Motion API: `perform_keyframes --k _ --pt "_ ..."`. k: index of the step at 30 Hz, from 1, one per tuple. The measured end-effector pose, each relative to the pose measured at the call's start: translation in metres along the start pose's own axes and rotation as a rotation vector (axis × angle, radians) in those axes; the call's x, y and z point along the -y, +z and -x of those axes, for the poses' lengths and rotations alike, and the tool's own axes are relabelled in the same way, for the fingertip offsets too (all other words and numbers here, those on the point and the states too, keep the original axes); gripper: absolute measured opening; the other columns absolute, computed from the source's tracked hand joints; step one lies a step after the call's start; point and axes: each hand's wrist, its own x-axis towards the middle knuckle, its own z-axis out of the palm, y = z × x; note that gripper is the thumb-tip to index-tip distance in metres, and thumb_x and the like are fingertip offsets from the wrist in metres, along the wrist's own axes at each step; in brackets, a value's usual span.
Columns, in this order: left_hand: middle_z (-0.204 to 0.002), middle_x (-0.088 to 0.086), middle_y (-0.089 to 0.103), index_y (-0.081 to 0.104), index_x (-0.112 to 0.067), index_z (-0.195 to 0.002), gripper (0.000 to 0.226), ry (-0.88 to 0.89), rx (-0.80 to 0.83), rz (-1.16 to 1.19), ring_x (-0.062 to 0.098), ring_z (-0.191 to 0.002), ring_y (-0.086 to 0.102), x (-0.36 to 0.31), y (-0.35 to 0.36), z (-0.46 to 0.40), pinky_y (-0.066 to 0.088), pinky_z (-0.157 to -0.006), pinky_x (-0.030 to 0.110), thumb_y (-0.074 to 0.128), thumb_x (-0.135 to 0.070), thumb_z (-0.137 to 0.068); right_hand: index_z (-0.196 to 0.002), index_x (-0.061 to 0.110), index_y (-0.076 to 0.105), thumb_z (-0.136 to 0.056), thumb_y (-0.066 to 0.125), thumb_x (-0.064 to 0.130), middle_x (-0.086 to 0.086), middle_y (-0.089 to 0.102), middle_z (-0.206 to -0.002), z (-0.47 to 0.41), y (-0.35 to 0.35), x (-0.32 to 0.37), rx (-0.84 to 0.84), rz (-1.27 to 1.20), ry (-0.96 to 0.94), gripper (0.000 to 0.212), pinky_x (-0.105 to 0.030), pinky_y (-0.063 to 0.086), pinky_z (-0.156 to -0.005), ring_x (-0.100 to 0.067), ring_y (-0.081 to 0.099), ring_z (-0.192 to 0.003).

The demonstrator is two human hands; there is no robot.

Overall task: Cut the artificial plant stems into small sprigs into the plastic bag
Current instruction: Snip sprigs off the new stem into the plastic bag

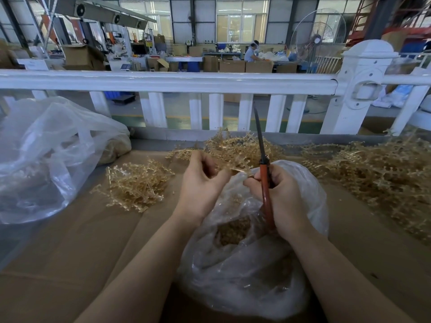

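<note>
I can read no writing anywhere. From the left I see a large clear bag (46, 155) on the table (70, 241), then a small heap of tan stems (137, 185). My left hand (200, 183) hovers with fingers curled, pinching a thin sprig (240, 171) over the open plastic bag (251, 264), which already holds cut pieces. My right hand (279, 194) grips the orange-handled scissors (264, 173), blades closed and pointing up. A bigger pile of stems (373, 173) lies on the right
</note>
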Motion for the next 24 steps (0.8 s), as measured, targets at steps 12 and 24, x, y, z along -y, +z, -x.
perform_keyframes --k 12,24 --pt "-0.095 -0.017 0.073 0.07 -0.03 -0.102 0.036 -0.178 0.311 0.12 -0.01 -0.085 0.066 0.006 -0.008 -0.006 0.044 -0.065 0.001 0.067 -0.053 -0.074 -0.083 0.027 0.061 -0.086 0.077 0.016 0.016 0.065 -0.07 0.002 0.001 0.001 0.096 -0.016 -0.07 0.02 -0.015 0.049 -0.068 0.0 0.062 -0.068" --pt "-0.083 0.004 0.075 0.076 -0.012 -0.083 0.01 -0.144 0.324 0.219 0.009 -0.079 0.069 0.005 -0.003 -0.004 0.052 -0.075 0.017 0.076 -0.002 -0.08 -0.087 0.03 0.061 -0.089 0.076 0.016 0.02 0.068 -0.072 0.0 0.002 -0.006 0.106 0.051 -0.099 0.02 -0.012 0.049 -0.063 0.004 0.064 -0.067"
